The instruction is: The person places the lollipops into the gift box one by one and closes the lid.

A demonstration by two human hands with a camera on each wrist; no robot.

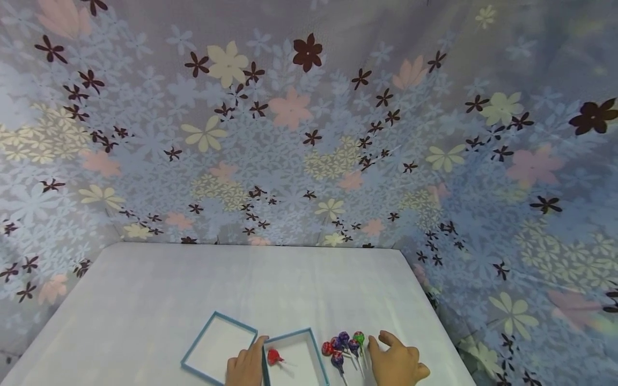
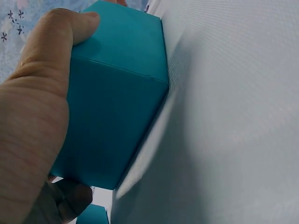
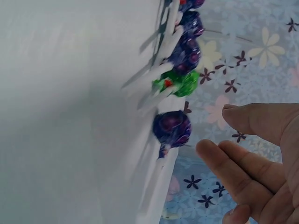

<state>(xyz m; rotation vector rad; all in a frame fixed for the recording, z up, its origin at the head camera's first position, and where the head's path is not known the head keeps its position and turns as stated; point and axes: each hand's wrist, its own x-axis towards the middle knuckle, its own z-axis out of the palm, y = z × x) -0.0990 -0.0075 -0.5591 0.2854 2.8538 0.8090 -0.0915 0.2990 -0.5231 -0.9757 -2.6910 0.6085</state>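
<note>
A blue-edged open box (image 1: 289, 336) with a white inside stands on the table, with one red lollipop (image 1: 274, 356) lying in it. My left hand (image 1: 245, 369) grips this box at its left wall. In the left wrist view, the thumb (image 2: 60, 35) lies along the teal outer side. To the right of the box lies a group of wrapped lollipops, with red (image 1: 327, 348), purple (image 1: 337, 359) and green (image 1: 359, 336) heads. My right hand (image 1: 397, 364) is just right of them, thumb and fingers apart. Nearest to it in the right wrist view is a purple lollipop (image 3: 172, 129).
A second shallow blue-edged tray or lid (image 1: 212, 316) lies left of my left hand. The white table (image 1: 260, 279) reaches back to a flowered cloth (image 1: 289, 161) that hangs behind and at both sides.
</note>
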